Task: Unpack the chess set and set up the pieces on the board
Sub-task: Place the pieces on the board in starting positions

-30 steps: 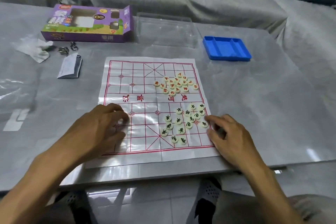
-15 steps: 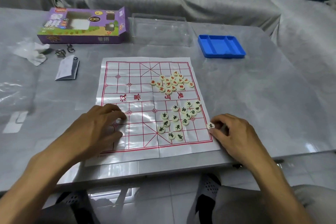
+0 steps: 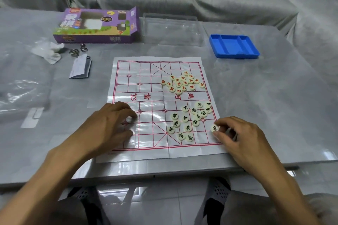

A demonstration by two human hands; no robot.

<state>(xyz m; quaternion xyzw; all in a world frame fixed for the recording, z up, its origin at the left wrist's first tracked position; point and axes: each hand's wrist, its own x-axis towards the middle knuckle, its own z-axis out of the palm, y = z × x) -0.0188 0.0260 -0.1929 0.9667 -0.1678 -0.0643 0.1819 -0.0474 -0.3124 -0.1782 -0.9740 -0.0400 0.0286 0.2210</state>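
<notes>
Cream piece (image 3: 214,128): pinched by right hand (image 3: 241,138).
Target corner: five o'clock on board (image 3: 146,100), just beside grip.
Left hand (image 3: 109,124): curled, pressing board; contents hidden.

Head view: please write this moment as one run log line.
right hand pinches black piece at board edge | left hand rests on board

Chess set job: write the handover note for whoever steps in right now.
Right hand pinches one black-marked piece at the near right edge of the board.
Left hand rests on the board's near left part; what lies under its fingers is unclear.
Done: board unfolded, pieces out, red-marked pieces heaped on the far right, black-marked pieces on the near right.
Left: place every piece on its starting point.
</notes>
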